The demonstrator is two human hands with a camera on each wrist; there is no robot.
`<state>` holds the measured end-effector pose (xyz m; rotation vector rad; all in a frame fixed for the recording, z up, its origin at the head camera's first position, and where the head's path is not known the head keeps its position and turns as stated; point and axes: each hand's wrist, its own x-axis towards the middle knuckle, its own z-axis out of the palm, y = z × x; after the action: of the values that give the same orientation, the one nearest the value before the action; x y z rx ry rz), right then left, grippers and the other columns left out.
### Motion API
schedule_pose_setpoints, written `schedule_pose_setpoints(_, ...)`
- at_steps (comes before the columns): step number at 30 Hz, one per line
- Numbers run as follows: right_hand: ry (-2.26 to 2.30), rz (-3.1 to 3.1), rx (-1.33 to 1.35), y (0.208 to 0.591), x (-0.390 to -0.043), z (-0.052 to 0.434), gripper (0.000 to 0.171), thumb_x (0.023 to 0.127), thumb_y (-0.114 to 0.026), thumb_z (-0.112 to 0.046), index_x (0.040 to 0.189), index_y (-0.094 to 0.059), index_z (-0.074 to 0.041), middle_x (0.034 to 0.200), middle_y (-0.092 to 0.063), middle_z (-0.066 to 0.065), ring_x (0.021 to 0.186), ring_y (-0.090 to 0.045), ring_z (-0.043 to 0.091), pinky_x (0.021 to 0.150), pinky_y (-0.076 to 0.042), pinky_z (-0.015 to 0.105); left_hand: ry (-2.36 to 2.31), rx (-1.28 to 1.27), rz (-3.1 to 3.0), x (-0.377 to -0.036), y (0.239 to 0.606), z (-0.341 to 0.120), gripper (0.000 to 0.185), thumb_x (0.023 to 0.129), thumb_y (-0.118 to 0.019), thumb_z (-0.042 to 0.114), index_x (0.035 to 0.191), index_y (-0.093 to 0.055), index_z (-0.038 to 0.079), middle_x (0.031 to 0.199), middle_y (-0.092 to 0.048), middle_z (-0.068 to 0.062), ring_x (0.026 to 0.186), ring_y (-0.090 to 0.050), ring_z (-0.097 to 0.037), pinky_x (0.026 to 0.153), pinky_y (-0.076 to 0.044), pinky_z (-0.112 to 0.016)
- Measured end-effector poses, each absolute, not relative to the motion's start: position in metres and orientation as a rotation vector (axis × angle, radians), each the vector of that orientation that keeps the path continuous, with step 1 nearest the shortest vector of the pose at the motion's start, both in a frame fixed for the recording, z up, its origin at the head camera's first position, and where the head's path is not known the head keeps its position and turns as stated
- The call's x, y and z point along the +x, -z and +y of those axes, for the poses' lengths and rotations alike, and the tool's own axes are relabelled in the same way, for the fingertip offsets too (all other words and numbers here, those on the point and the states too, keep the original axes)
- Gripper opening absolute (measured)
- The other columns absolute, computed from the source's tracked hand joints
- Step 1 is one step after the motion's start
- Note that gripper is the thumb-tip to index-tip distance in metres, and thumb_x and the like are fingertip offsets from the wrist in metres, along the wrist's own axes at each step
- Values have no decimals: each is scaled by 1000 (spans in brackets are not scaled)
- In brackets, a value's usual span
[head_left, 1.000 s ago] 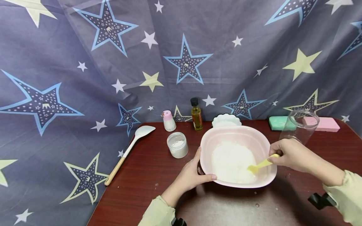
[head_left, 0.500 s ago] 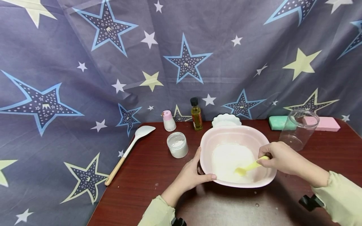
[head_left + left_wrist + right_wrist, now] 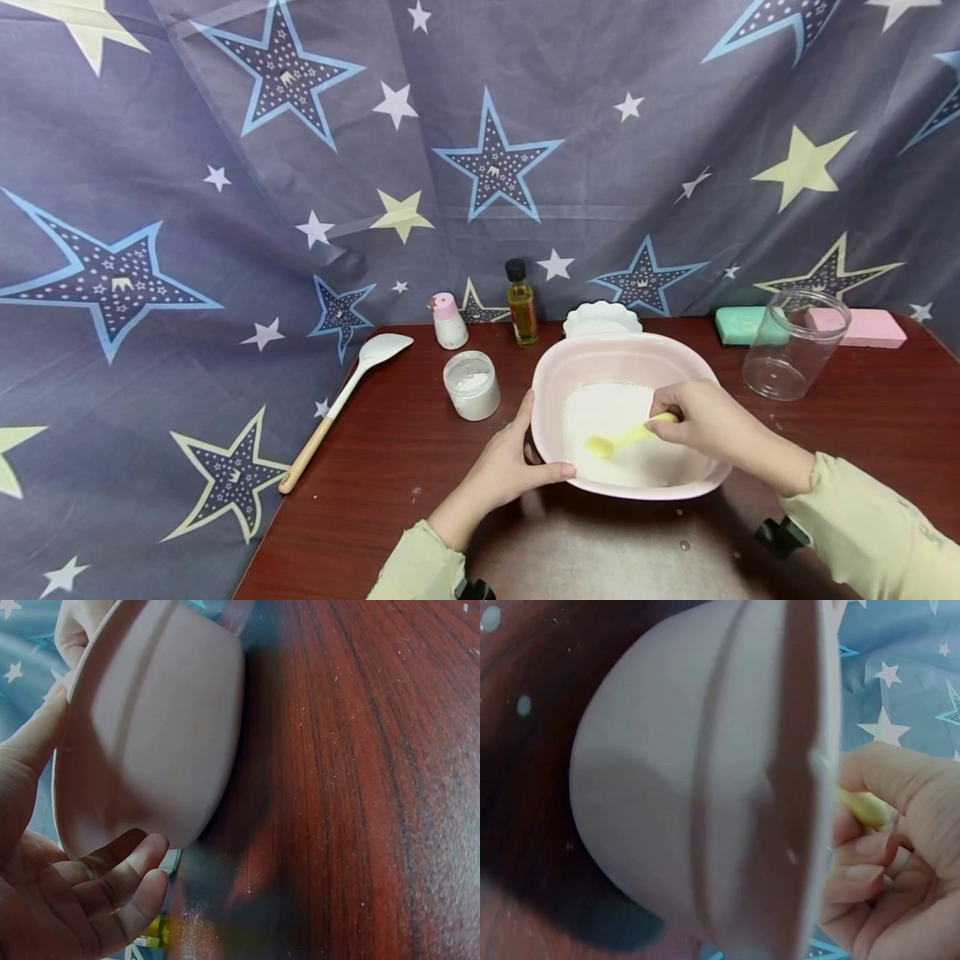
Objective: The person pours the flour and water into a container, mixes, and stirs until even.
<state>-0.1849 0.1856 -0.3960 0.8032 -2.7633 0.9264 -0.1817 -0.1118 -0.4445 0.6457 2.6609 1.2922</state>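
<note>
Pink plastic bowl (image 3: 678, 354) looked light and slippery, so my left hand (image 3: 501, 477) clasped its near rim while my right hand (image 3: 701, 417) pinched the stiff yellow spatula (image 3: 618, 440) inside it.

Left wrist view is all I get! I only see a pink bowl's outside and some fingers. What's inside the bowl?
Observer: White powder fills the pink bowl.
Operator: Is somebody stirring it?
Observer: The right hand holds a yellow spatula, its tip in the powder.
Operator: And my fingers, what are they doing?
Observer: That left hand grips the bowl's near-left rim, thumb on top.
Operator: Anything else on the table?
Observer: An oil bottle stands behind the bowl.
</note>
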Motion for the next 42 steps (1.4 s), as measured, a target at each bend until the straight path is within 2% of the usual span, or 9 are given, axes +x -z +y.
schedule_pose_setpoints(4, -929, -2728, 779, 401, -187, 176, 27, 77, -76, -7, 63, -59, -24, 56, -42, -18, 55, -37, -2, 51, -34, 21, -1296, 655, 2660, -182, 444, -112, 115, 73, -84, 45, 157, -15, 9, 81, -62, -10, 70, -59, -20, 60, -47, -22)
schedule_pose_setpoints(11, -940, -2702, 712, 405, -190, 164, 29, 78, -73, -4, 61, -55, -21, 56, -39, -15, 56, -35, 1, 53, -32, 22, -1288, 654, 2667, -181, 444, -111, 115, 73, -84, 46, 157, -16, 9, 79, -62, -9, 66, -55, -10, 60, -47, -22)
schedule_pose_setpoints(18, -872, -2681, 616, 405, -196, 161, 31, 77, -70, -2, 59, -51, -18, 55, -34, -12, 56, -34, 6, 54, -31, 24, -1292, 638, 2661, -180, 444, -112, 115, 72, -84, 46, 157, -15, 10, 81, -62, -9, 67, -56, -11, 60, -47, -22)
schedule_pose_setpoints(31, -708, -2763, 378, 398, -199, 191, 15, 80, -69, -8, 67, -61, -13, 56, -43, -7, 54, -41, 15, 52, -33, 31, -1305, 634, 2648, -179, 445, -112, 115, 72, -85, 45, 157, -15, 10, 82, -62, -10, 66, -56, -11, 59, -47, -23)
schedule_pose_setpoints(36, -665, -2783, 380, 392, -196, 203, 15, 79, -70, -7, 68, -62, -12, 55, -43, -6, 54, -40, 15, 52, -32, 31, -1300, 627, 2652, -180, 446, -113, 116, 72, -84, 47, 157, -15, 10, 82, -62, -9, 66, -56, -10, 59, -47, -23)
schedule_pose_setpoints(42, -595, -2781, 410, 385, -190, 217, 19, 76, -69, -5, 64, -59, -15, 55, -39, -8, 53, -38, 13, 51, -31, 30, -1304, 640, 2653, -180, 447, -114, 116, 72, -85, 46, 157, -15, 10, 83, -62, -11, 65, -55, -9, 59, -47, -23)
